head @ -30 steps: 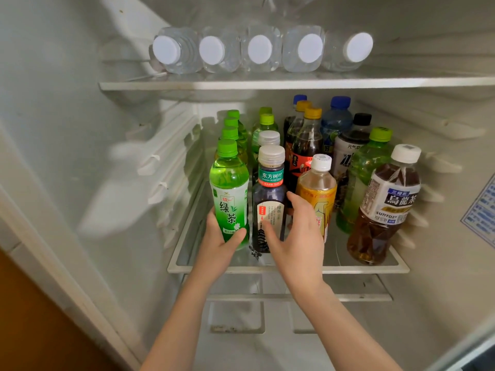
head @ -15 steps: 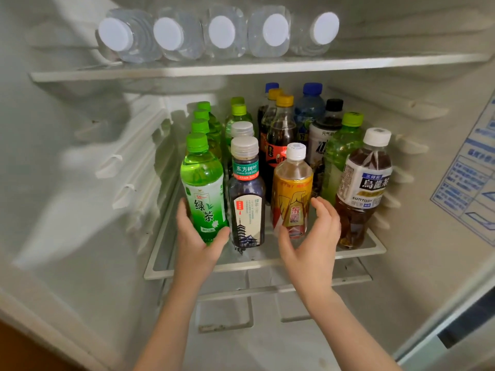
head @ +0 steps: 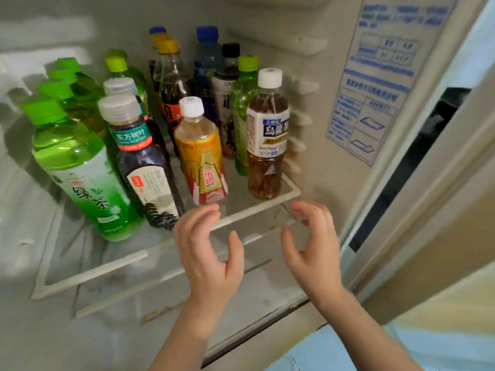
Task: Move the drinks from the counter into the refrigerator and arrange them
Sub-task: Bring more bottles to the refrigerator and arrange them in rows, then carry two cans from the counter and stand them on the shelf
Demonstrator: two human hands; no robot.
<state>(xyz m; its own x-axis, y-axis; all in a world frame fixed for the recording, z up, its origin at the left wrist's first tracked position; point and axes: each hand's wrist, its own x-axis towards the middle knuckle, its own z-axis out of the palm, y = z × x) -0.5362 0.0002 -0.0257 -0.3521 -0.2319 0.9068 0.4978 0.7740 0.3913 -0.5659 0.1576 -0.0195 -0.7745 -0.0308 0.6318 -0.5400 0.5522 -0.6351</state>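
Just before the front rim of the glass shelf (head: 120, 261), the left hand (head: 211, 253) and right hand (head: 313, 250) hover, each grip loose and wide, holding nothing and touching no bottle. Along the shelf's front stand a green tea bottle (head: 80, 170) reading 绿茶, a dark bottle (head: 146, 167) reading 东方树叶, a yellow bottle (head: 203, 159) marked 东鹏 and a brown tea bottle (head: 266, 140) labelled SUNTORY 烏龍茶. Arranging looks done for this batch. The next move likely calls for fetching any remaining drinks from the bench.
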